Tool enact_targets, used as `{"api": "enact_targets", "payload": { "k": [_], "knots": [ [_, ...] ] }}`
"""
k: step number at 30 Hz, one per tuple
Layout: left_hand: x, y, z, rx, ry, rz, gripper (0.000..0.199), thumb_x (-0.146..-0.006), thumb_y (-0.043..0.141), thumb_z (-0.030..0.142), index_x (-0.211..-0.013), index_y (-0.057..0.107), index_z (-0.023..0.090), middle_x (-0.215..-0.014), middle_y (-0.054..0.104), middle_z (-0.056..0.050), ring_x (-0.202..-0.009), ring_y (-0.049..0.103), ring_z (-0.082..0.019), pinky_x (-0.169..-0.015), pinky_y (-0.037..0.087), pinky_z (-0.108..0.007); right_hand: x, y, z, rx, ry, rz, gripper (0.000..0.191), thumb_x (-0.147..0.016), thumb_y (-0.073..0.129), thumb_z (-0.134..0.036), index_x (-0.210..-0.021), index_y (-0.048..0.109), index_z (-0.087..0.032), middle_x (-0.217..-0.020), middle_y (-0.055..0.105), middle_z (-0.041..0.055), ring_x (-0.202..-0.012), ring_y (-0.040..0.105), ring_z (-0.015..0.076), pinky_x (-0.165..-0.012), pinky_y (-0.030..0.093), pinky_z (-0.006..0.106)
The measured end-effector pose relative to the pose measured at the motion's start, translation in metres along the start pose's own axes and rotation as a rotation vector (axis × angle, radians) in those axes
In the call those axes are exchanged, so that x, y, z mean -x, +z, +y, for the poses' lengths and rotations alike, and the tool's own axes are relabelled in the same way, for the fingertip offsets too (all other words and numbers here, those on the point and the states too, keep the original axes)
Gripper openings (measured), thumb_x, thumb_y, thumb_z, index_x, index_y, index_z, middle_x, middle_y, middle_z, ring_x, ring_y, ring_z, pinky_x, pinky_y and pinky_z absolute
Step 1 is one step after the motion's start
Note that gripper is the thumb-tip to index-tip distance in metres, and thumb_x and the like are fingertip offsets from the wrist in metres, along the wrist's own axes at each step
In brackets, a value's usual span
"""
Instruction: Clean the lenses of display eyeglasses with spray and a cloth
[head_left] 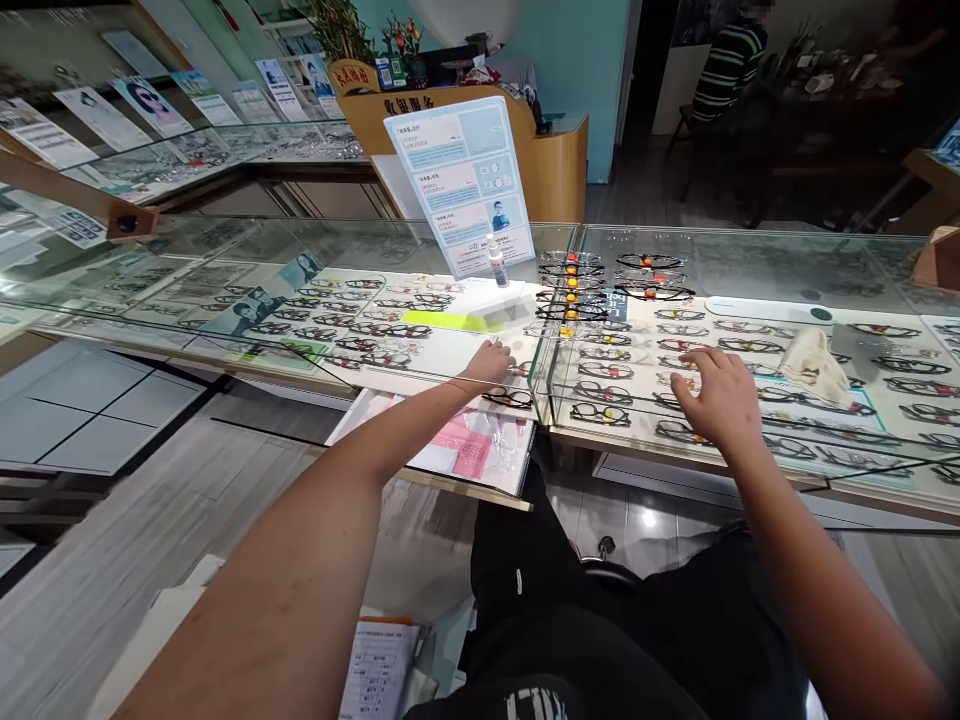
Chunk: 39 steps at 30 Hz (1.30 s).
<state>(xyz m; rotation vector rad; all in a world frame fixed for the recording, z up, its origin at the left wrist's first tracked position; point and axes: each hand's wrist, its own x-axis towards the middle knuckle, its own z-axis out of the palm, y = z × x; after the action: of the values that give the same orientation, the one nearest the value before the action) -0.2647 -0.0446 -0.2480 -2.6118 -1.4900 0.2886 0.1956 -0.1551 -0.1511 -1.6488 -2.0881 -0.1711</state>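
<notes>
Head view, items as we are finding them:

1. Left hand (489, 362): we are reaching it forward to the near edge of the glass display counter (225, 250), fingers loosely spread and closed on nothing. A pair of black-framed glasses (508, 398) is lying just beside it, right at the counter's edge; we cannot tell whether the fingers are touching the frame.

2. Right hand (718, 392): we are hovering or resting it palm down over the glass top of the neighbouring case, fingers apart and slightly curled, gripping nothing. Rows of spectacle frames (600, 370) are showing through the glass beneath it.

3. Cream cloth (814, 365): it is lying crumpled on the glass, near the right hand but apart from it.

4. Small white bottle (496, 266): it is standing upright on the counter, just in front of a leaning printed sign (457, 180).

5. Stacked frames with orange tags (570, 285): they are sitting on the glass to the right of the bottle.

6. Open drawer (450, 450): it is standing pulled out below the left hand, holding pink papers and clear bags.

7. Wooden desk (559, 165): it is standing behind the counter.

8. A person in a striped top (727, 65) is sitting well apart at the far right.
</notes>
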Motion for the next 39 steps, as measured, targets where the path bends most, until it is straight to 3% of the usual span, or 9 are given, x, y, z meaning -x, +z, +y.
{"api": "enact_targets", "payload": {
  "k": [5, 11, 19, 25, 29, 34, 39],
  "knots": [
    [-0.023, 0.01, -0.003, -0.001, 0.005, -0.06, 0.026, -0.094, 0.057, 0.014, -0.094, 0.083, 0.015, -0.1, 0.075, -0.017, -0.104, 0.061, -0.031, -0.091, 0.035, -0.045, 0.0, 0.001, 0.001, -0.002, -0.002, 0.009, 0.038, -0.103, 0.051, -0.043, -0.125, 0.07, -0.018, -0.131, 0.072, 0.0159, -0.115, 0.061, 0.0384, -0.098, 0.048, 0.051],
    [-0.025, 0.01, -0.004, 0.011, 0.045, -0.069, 0.023, -0.092, 0.059, 0.011, -0.087, 0.082, 0.015, -0.098, 0.076, -0.017, -0.103, 0.06, -0.03, -0.091, 0.034, -0.045, -0.001, 0.0, 0.0, -0.001, -0.002, 0.004, 0.038, -0.104, 0.05, -0.043, -0.125, 0.071, -0.019, -0.133, 0.072, 0.0158, -0.116, 0.061, 0.0385, -0.098, 0.047, 0.051],
    [-0.018, -0.007, 0.0, 0.059, 0.002, -0.11, 0.027, -0.094, 0.058, 0.021, -0.106, 0.081, 0.013, -0.11, 0.077, -0.02, -0.111, 0.064, -0.033, -0.099, 0.039, -0.046, -0.002, 0.0, 0.001, -0.003, -0.005, 0.006, 0.038, -0.103, 0.051, -0.042, -0.124, 0.071, -0.018, -0.13, 0.073, 0.0158, -0.113, 0.061, 0.0376, -0.097, 0.047, 0.051],
    [0.0, -0.021, -0.003, 0.184, -0.036, -0.304, 0.031, -0.081, 0.072, 0.043, -0.104, 0.083, 0.025, -0.093, 0.078, -0.009, -0.094, 0.071, -0.027, -0.083, 0.048, -0.034, -0.001, 0.0, 0.0, 0.016, 0.005, -0.005, 0.038, -0.103, 0.051, -0.043, -0.125, 0.071, -0.018, -0.13, 0.072, 0.0146, -0.115, 0.061, 0.0379, -0.098, 0.048, 0.051],
    [0.013, -0.027, 0.001, 0.252, -0.054, -0.424, 0.034, -0.071, 0.079, 0.042, -0.101, 0.084, 0.028, -0.093, 0.078, -0.006, -0.086, 0.072, -0.025, -0.076, 0.05, -0.031, 0.0, -0.001, -0.001, 0.022, 0.018, -0.017, 0.04, -0.104, 0.05, -0.044, -0.126, 0.07, -0.018, -0.131, 0.072, 0.0147, -0.117, 0.061, 0.0376, -0.1, 0.048, 0.051],
    [0.019, -0.043, 0.016, 0.315, -0.112, -0.467, 0.026, -0.083, 0.08, 0.04, -0.102, 0.081, 0.022, -0.096, 0.077, -0.004, -0.089, 0.072, -0.025, -0.08, 0.054, -0.032, 0.0, -0.001, -0.001, 0.02, 0.023, -0.021, 0.041, -0.105, 0.049, -0.044, -0.127, 0.07, -0.017, -0.131, 0.072, 0.0149, -0.118, 0.061, 0.0375, -0.101, 0.048, 0.051],
    [0.034, -0.064, 0.033, 0.37, -0.174, -0.402, 0.04, -0.103, 0.07, 0.044, -0.131, 0.068, 0.015, -0.13, 0.069, -0.01, -0.113, 0.069, -0.027, -0.096, 0.062, -0.046, 0.0, -0.001, -0.001, 0.01, 0.029, -0.027, 0.041, -0.104, 0.049, -0.043, -0.127, 0.071, -0.018, -0.131, 0.072, 0.0156, -0.117, 0.061, 0.0378, -0.101, 0.048, 0.052]
  ]
}}
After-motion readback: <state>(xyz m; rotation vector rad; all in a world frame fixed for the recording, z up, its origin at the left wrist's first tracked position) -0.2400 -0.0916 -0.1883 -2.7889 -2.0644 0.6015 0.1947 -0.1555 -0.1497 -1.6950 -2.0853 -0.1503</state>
